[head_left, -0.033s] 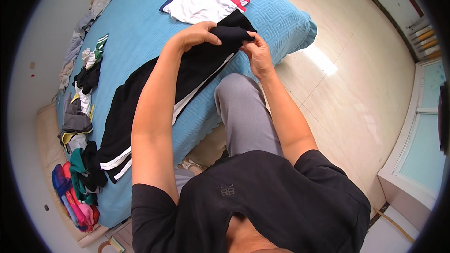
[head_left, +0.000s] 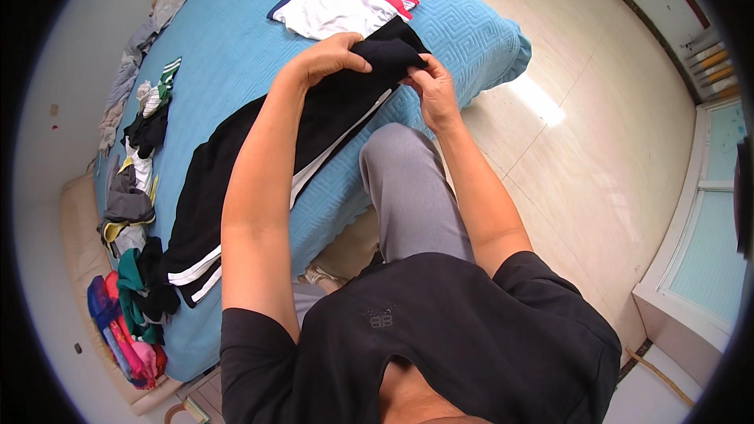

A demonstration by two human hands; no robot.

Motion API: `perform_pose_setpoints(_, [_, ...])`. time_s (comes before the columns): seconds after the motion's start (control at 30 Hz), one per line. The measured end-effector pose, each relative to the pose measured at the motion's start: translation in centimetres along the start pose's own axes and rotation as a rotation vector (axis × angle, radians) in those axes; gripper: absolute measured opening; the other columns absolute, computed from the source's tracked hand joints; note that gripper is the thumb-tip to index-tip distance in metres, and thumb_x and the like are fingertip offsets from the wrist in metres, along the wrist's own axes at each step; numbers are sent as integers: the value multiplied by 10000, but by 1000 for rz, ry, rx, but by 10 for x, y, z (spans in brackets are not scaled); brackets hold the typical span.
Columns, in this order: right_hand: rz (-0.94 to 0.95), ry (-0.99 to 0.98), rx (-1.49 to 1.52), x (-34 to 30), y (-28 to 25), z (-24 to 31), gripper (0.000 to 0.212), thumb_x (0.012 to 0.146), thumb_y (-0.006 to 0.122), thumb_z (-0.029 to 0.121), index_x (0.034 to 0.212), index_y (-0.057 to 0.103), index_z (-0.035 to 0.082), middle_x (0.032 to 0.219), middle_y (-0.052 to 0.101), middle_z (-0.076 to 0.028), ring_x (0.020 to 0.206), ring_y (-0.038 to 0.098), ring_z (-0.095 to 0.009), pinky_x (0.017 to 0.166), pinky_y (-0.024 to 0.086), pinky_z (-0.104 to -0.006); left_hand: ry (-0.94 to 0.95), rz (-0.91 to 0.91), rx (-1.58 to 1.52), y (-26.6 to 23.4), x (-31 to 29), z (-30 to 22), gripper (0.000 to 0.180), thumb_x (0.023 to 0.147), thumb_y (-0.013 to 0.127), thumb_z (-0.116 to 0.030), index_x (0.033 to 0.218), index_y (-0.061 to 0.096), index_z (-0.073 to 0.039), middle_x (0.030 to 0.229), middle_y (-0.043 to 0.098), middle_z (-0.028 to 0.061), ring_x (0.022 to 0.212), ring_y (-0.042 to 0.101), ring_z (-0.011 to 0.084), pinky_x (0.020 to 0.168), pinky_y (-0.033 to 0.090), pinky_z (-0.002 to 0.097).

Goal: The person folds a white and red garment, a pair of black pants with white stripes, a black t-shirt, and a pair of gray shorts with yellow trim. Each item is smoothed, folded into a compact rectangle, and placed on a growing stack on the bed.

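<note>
A pair of black trousers with white side stripes (head_left: 228, 157) is stretched diagonally across the blue bed, its striped hems toward the lower left. At the upper end, my left hand (head_left: 334, 61) is closed on the black fabric, thumb on top and the other fingers partly hidden. My right hand (head_left: 434, 93) pinches the trousers' right edge near the bed's side. Just beyond the trousers lies a folded white, red and navy garment (head_left: 338, 6), which neither hand touches.
Crumpled clothes (head_left: 129, 196) in several colours run along the bed's left edge, with a pink and blue heap (head_left: 122, 338) at the near end. The blue quilted bedspread (head_left: 228, 55) drops off at the right to a pale tiled floor (head_left: 581, 157). A white-framed cabinet (head_left: 699, 228) stands far right.
The black fabric between my hands lies slightly flatter. Both hands have hardly moved.
</note>
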State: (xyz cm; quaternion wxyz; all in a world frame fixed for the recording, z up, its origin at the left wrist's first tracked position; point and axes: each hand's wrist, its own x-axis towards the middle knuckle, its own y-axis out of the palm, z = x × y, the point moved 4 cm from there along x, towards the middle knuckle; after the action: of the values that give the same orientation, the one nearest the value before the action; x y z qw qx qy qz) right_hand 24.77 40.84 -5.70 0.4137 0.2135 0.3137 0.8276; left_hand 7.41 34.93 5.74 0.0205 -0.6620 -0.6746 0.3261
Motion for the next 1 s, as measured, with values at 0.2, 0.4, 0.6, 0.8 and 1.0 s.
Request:
perform_pose_setpoints(0.2, [-160, -105, -196, 18, -11, 7, 212, 889, 598, -16, 1090, 659, 15, 850, 638, -18, 758, 605, -98, 685, 537, -272, 285, -184, -83, -3, 36, 5, 281, 765, 685, -7, 1039, 623, -15, 911, 592, 9, 880, 551, 113, 812, 461, 271])
perform_pose_setpoints(0.4, [-326, -144, -700, 35, -50, -20, 383, 767, 590, 21, 1147, 639, 30, 807, 609, -23, 692, 570, -129, 634, 476, -278, 424, -456, 227, 11, 70, 23, 304, 751, 695, -4, 1053, 666, -18, 933, 674, 72, 880, 622, 166, 818, 509, 304])
perform_pose_setpoints(0.6, [-138, -437, -1116, 53, -16, 2, 759, 778, 788, 358, 1364, 510, -35, 1260, 591, -220, 1219, 508, -391, 1083, 378, -470, 436, -752, 304, 29, 47, 22, 368, 755, 742, -141, 1106, 667, -56, 1080, 676, 160, 989, 672, 325, 865, 532, 415])
perform_pose_setpoints(0.8, [-171, -414, -1342, 69, -9, 5, 571, 789, 793, 453, 1095, 682, -17, 985, 726, -233, 903, 699, -381, 819, 530, -451, 560, -1091, 356, 14, -101, 58, 333, 799, 746, -190, 1097, 670, -64, 1102, 651, 140, 1081, 599, 337, 937, 480, 427])
perform_pose_setpoints(1.0, [-56, -382, -1400, 67, -3, 7, 474, 876, 707, 444, 1052, 666, 6, 978, 717, -216, 903, 681, -390, 804, 504, -455, -201, -1735, 639, -61, -368, 210, 281, 773, 755, -218, 1011, 734, -69, 988, 684, 135, 981, 614, 326, 902, 463, 427])
